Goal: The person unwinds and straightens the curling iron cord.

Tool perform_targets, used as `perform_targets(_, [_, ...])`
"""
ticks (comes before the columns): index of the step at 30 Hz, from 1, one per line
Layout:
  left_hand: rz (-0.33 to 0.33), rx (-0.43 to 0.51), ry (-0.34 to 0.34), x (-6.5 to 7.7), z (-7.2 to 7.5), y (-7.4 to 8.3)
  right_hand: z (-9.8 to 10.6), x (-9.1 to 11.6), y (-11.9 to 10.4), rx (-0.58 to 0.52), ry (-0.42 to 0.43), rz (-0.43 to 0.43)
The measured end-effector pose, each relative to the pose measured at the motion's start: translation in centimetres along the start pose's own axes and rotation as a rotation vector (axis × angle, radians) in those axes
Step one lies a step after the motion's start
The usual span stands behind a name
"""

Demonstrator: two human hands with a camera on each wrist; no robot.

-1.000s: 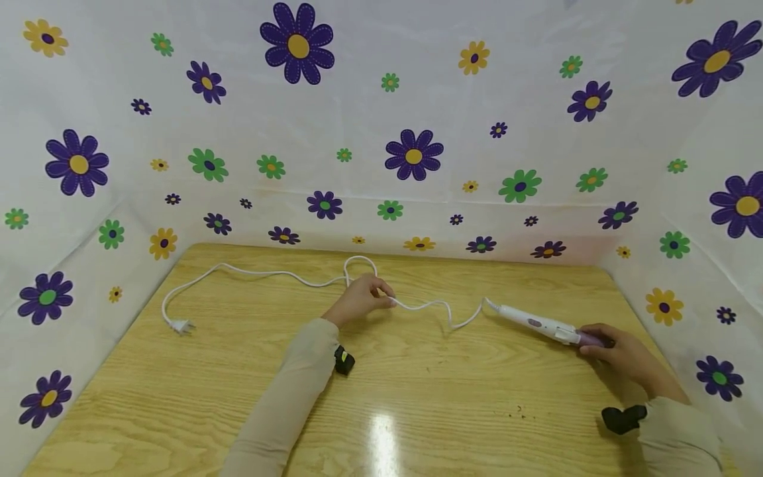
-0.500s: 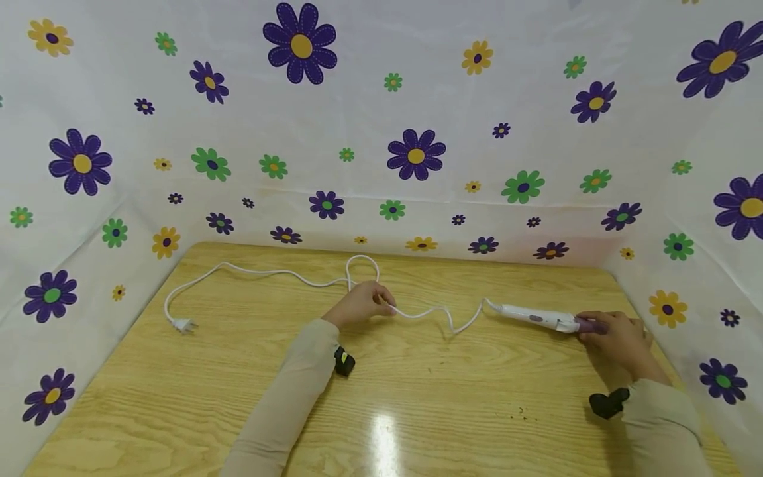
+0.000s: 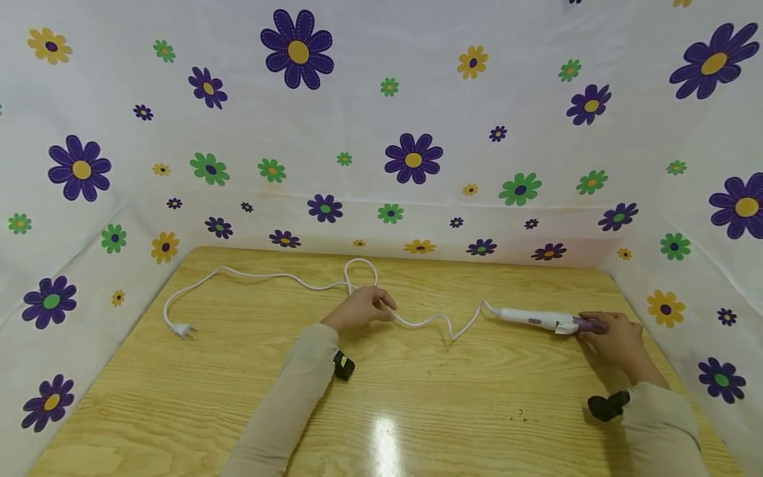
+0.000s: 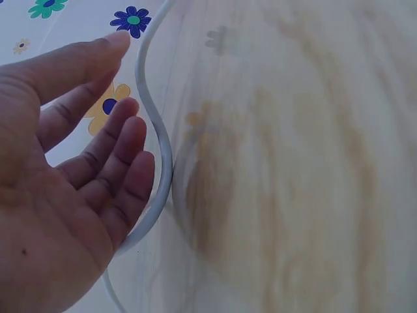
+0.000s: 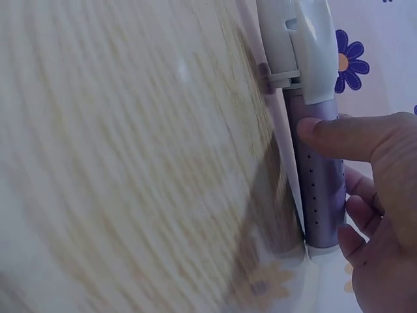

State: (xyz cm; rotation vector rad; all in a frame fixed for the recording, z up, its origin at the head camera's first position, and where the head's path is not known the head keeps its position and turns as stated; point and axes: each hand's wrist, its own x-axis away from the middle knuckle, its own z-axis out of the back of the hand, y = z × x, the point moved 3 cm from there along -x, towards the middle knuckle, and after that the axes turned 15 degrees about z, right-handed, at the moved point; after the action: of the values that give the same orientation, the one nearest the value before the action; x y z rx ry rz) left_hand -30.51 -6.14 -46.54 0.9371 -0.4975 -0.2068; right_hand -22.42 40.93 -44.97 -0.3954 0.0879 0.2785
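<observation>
A white curling iron (image 3: 533,319) with a purple barrel (image 5: 319,176) extends leftward from my right hand (image 3: 616,341) at the table's right side. In the right wrist view, my thumb lies on the barrel and the other fingers are round its far side. The white power cord (image 3: 426,321) runs in bends from the handle to my left hand (image 3: 360,310). My left fingers are loosely bent, and in the left wrist view the cord (image 4: 151,104) passes just beyond the fingertips and behind the little finger, apparently touching it. The two-prong plug (image 3: 181,329) lies at the far left.
A cord loop (image 3: 361,262) lies behind my left hand, near the back edge of the wooden table (image 3: 453,411). White flower-print sheeting (image 3: 357,132) stands along the back and both sides. Small dark specks (image 3: 523,417) dot the table in front of the curling iron.
My right hand has shifted left and slightly away from me, turning the curling iron closer to level in the head view. My left hand stays nearly still, and the cord's bend has moved slightly.
</observation>
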Motion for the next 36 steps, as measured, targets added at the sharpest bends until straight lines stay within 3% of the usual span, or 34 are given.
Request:
perform_targets(5, [-0.01, 0.023, 0.025, 0.1, 0.0, 0.2, 0.0, 0.2, 0.0, -0.026, 0.026, -0.002])
perform_targets(13, [-0.035, 0.057, 0.119, 1.3, 1.1, 0.5, 0.3, 0.4, -0.3, -0.139, 0.031, -0.071])
perform_targets(19, [-0.049, 0.112, 0.137, 2.0, 2.1, -0.1, 0.6, 0.6, -1.3, -0.177, 0.062, -0.028])
perform_targets(25, [-0.064, 0.075, 0.175, 3.0, 3.5, -0.6, 0.9, 0.2, -2.5, -0.157, 0.142, 0.035])
perform_targets(29, [-0.067, 0.054, 0.244, 3.9, 4.8, -1.0, 1.4, -0.5, -4.2, -0.14, 0.198, 0.082])
perform_targets(36, [-0.084, -0.015, 0.439, 5.8, 7.2, -2.3, 2.1, -2.1, -8.0, -0.148, 0.247, 0.17])
